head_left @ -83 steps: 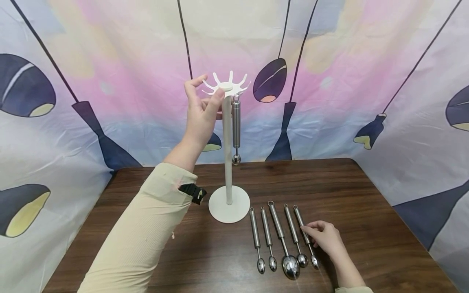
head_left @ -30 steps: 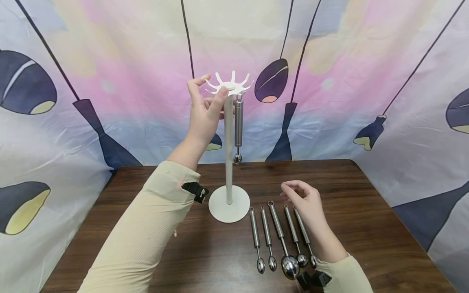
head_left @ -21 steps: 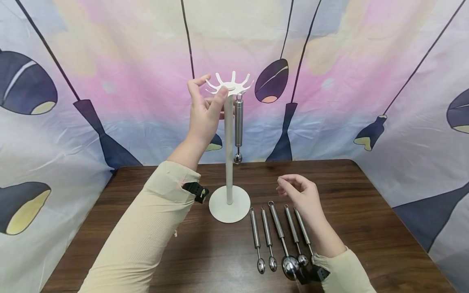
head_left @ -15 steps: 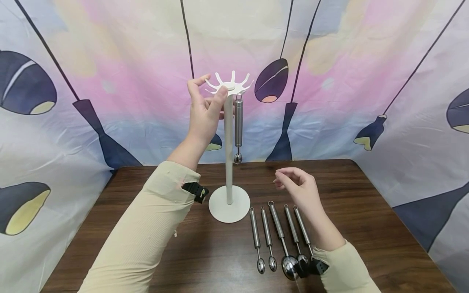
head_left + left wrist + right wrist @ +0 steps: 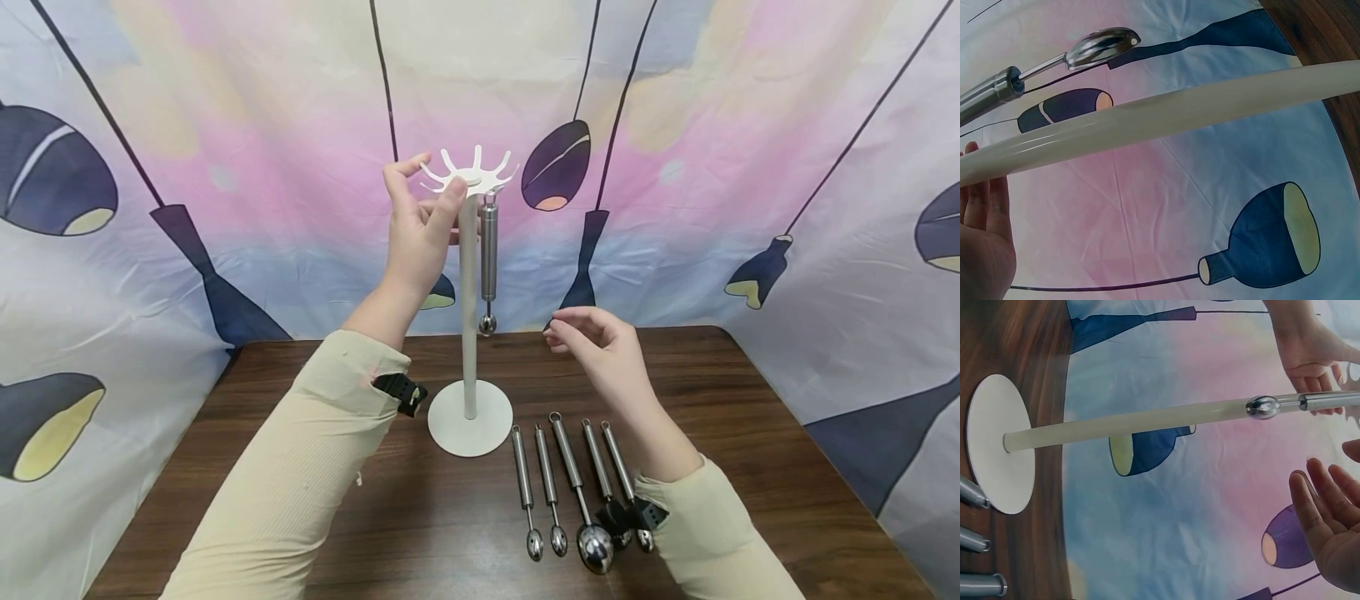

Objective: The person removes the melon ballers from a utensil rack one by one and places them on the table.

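Note:
A white stand [image 5: 469, 350] with a ring of upturned hooks rises from a round base. Near its top my left hand [image 5: 420, 225] grips it, thumb on the hub and fingers behind the pole. From a hook on the right side hangs a steel melon baller [image 5: 489, 258], its small oval scoop [image 5: 1104, 47] pointing down. My right hand [image 5: 606, 350] is in the air to the right of that melon baller, fingers loosely bent and apart from it. In the right wrist view, nothing lies between the fingers of the right hand [image 5: 1332, 525].
Several steel scoops lie side by side on the dark wooden table [image 5: 405, 517], right of the stand's base. The largest scoop [image 5: 595, 547] is in the middle of the row. The right wrist strap [image 5: 633, 515] partly covers two of them. A patterned cloth [image 5: 300, 125] hangs behind.
My right hand has left the rightmost scoop on the table and risen up and left toward the hanging melon baller. The left hand keeps its hold on the stand.

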### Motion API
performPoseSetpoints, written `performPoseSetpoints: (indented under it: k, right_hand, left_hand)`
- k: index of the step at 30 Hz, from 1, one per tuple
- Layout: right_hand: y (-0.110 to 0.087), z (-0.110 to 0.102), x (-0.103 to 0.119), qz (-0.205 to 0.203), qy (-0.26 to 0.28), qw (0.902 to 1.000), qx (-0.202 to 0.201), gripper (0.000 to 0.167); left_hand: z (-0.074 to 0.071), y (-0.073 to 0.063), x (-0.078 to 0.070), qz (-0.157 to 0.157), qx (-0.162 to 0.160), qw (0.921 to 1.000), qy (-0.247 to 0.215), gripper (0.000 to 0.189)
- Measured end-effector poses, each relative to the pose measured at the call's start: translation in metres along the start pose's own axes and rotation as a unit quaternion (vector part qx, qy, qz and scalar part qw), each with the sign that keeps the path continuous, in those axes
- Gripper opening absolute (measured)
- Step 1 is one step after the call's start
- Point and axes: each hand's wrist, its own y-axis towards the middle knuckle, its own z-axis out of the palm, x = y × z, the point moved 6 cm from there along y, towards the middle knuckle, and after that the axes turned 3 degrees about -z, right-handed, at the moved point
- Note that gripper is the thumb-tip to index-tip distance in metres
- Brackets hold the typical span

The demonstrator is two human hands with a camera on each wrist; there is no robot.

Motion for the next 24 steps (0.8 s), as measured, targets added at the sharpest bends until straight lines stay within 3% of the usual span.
performPoseSetpoints:
  k: [11, 18, 24]
  right_hand:
    - [0.021, 0.014, 0.022, -0.02, -0.008, 0.9994, 0.027, 0.028]
    - [0.033, 0.026, 0.036, -0.041, -0.01, 0.9986, 0.033, 0.028]
    - [0.042, 0.035, 0.041, -0.035, -0.012, 0.9983, 0.045, 0.03]
  left_hand:
    - [0.0, 0.0, -0.001, 0.007, 0.001, 1.0, 0.001, 0.084]
    - [0.0, 0.0, -0.001, 0.009, -0.001, 1.0, 0.001, 0.079]
    - [0.0, 0.0, -0.001, 0.011, -0.001, 0.9999, 0.001, 0.076]
